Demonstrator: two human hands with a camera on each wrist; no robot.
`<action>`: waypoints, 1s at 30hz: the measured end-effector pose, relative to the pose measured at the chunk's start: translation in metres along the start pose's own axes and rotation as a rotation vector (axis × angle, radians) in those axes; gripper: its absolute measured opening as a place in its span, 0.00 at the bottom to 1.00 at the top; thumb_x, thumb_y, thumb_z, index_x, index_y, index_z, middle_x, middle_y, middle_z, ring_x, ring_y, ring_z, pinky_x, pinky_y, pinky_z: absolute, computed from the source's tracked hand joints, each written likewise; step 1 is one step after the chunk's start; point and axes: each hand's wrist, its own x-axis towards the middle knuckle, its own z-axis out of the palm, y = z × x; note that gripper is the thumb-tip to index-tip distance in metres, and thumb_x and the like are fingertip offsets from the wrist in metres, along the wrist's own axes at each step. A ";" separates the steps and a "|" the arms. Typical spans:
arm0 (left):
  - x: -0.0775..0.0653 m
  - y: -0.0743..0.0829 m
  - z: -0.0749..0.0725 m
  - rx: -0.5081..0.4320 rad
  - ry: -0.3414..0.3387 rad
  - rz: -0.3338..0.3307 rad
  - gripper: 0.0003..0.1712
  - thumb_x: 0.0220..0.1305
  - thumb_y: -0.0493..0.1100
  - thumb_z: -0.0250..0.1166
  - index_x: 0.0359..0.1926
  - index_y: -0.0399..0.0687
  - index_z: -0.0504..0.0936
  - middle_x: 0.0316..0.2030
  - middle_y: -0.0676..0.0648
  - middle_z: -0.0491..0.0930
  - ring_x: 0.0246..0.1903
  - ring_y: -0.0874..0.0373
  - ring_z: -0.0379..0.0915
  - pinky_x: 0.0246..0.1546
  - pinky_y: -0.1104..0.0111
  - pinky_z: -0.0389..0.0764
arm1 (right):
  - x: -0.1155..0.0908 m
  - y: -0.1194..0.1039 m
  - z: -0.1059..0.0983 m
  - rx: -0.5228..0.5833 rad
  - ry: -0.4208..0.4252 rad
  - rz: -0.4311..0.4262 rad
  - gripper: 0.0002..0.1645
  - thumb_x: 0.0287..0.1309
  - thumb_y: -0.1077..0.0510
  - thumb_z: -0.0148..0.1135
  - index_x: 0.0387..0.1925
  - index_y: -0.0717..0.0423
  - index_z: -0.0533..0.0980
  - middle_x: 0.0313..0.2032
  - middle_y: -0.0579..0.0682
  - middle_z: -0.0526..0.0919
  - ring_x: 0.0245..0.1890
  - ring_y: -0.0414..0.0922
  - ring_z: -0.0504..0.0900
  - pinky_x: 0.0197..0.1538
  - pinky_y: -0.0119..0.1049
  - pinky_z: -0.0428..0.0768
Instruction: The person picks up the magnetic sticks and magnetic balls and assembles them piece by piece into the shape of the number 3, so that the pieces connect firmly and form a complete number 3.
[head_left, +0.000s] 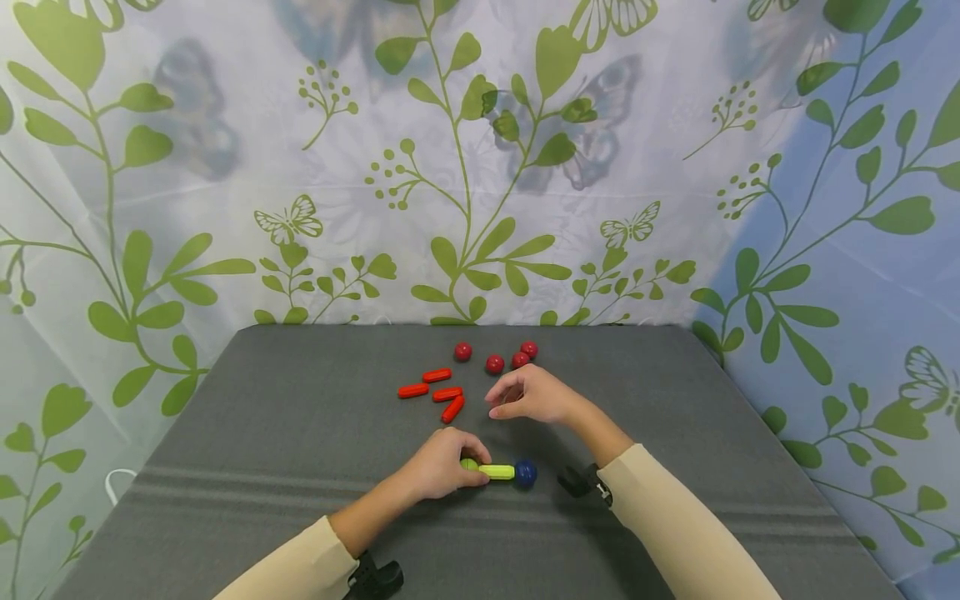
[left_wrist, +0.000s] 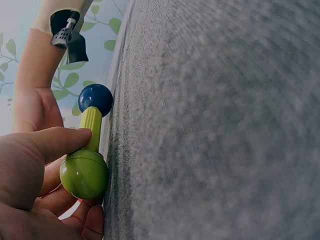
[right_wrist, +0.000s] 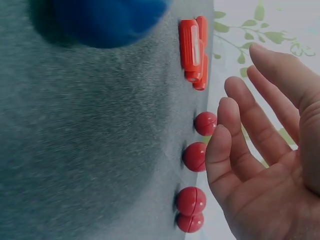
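Observation:
My left hand pinches a short yellow-green rod close to its left end. A green ball is joined to that end, partly hidden by the fingers in the head view. At the rod's other end sits a dark blue ball. The joined piece lies along the cloth. Farther back and to the right, my right hand is held above the table with loosely bent fingers and nothing in them. Beyond it are several red balls, and several orange-red rods lie to its left.
The grey cloth-covered table runs back to a hanging curtain printed with green leaves and butterflies. Black wrist devices are strapped at both sleeves. A white cable loops at the table's left edge.

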 end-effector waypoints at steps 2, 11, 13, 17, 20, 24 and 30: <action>-0.001 0.000 0.000 -0.011 0.001 0.008 0.06 0.58 0.41 0.77 0.37 0.50 0.90 0.32 0.57 0.86 0.30 0.66 0.74 0.37 0.72 0.76 | 0.004 -0.002 -0.001 -0.002 -0.014 -0.008 0.19 0.59 0.52 0.75 0.48 0.58 0.86 0.45 0.51 0.90 0.42 0.45 0.87 0.46 0.37 0.85; -0.002 0.001 -0.002 -0.016 -0.008 -0.012 0.06 0.58 0.41 0.77 0.37 0.52 0.90 0.32 0.58 0.85 0.31 0.65 0.73 0.37 0.71 0.76 | 0.021 -0.002 -0.001 -0.027 -0.059 -0.003 0.18 0.59 0.52 0.75 0.48 0.56 0.86 0.46 0.49 0.90 0.43 0.42 0.87 0.48 0.37 0.85; -0.002 0.001 -0.002 -0.018 -0.009 -0.011 0.06 0.58 0.41 0.77 0.37 0.52 0.90 0.32 0.58 0.85 0.31 0.65 0.73 0.37 0.71 0.76 | 0.024 0.000 0.000 -0.031 -0.070 0.004 0.18 0.59 0.52 0.75 0.48 0.56 0.86 0.44 0.46 0.90 0.43 0.41 0.87 0.48 0.37 0.84; -0.003 0.001 -0.003 -0.024 -0.010 0.001 0.06 0.57 0.40 0.77 0.37 0.50 0.90 0.32 0.58 0.86 0.31 0.66 0.73 0.36 0.72 0.76 | 0.032 0.003 0.000 -0.007 -0.098 0.006 0.18 0.59 0.54 0.75 0.49 0.56 0.86 0.45 0.44 0.89 0.44 0.40 0.88 0.50 0.37 0.85; -0.003 0.001 -0.003 -0.036 -0.012 0.013 0.06 0.57 0.39 0.78 0.37 0.49 0.90 0.32 0.57 0.86 0.30 0.66 0.73 0.34 0.72 0.76 | 0.038 0.004 0.000 0.006 -0.107 0.002 0.17 0.59 0.55 0.75 0.49 0.55 0.86 0.46 0.45 0.88 0.44 0.41 0.88 0.50 0.38 0.85; -0.003 0.000 -0.002 -0.041 -0.015 0.017 0.06 0.56 0.39 0.78 0.37 0.49 0.90 0.32 0.57 0.87 0.30 0.67 0.74 0.33 0.73 0.77 | 0.046 0.006 0.000 0.015 -0.114 0.012 0.16 0.59 0.55 0.75 0.48 0.53 0.86 0.47 0.47 0.89 0.44 0.41 0.88 0.51 0.37 0.84; -0.001 -0.001 -0.002 -0.035 -0.018 0.005 0.06 0.57 0.40 0.77 0.36 0.52 0.90 0.32 0.58 0.86 0.30 0.67 0.74 0.33 0.73 0.76 | 0.057 0.007 0.002 0.044 -0.147 0.026 0.16 0.58 0.57 0.75 0.48 0.54 0.86 0.48 0.51 0.90 0.45 0.44 0.88 0.52 0.38 0.84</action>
